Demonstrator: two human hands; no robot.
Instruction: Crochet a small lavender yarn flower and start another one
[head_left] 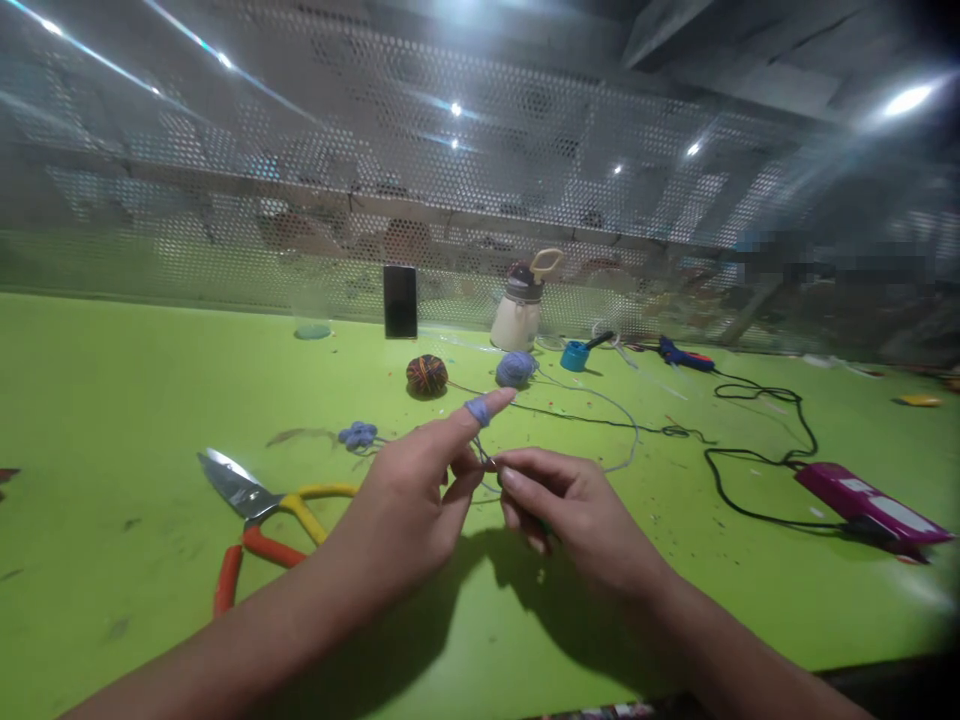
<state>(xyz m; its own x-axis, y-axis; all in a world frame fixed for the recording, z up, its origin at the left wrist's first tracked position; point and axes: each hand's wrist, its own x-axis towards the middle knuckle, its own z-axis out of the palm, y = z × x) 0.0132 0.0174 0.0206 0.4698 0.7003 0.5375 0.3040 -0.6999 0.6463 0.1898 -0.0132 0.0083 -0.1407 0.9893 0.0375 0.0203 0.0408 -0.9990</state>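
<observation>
Blue yarn wraps round the raised index finger of my left hand, and its other fingers pinch the strand below. My right hand is closed on a slim crochet hook, mostly hidden by the fingers, whose tip meets the yarn at my left fingertips. Behind my hands lies a blue yarn ball, its loose strand curving round to the right. A small blue crocheted flower rests left of my left hand. Any stitches between the fingers are too small to make out.
Large scissors lie open beside my left forearm. Further back are a multicoloured yarn ball, a phone, a bottle and a blue pot. A glue gun and purple power strip trail black cord at right.
</observation>
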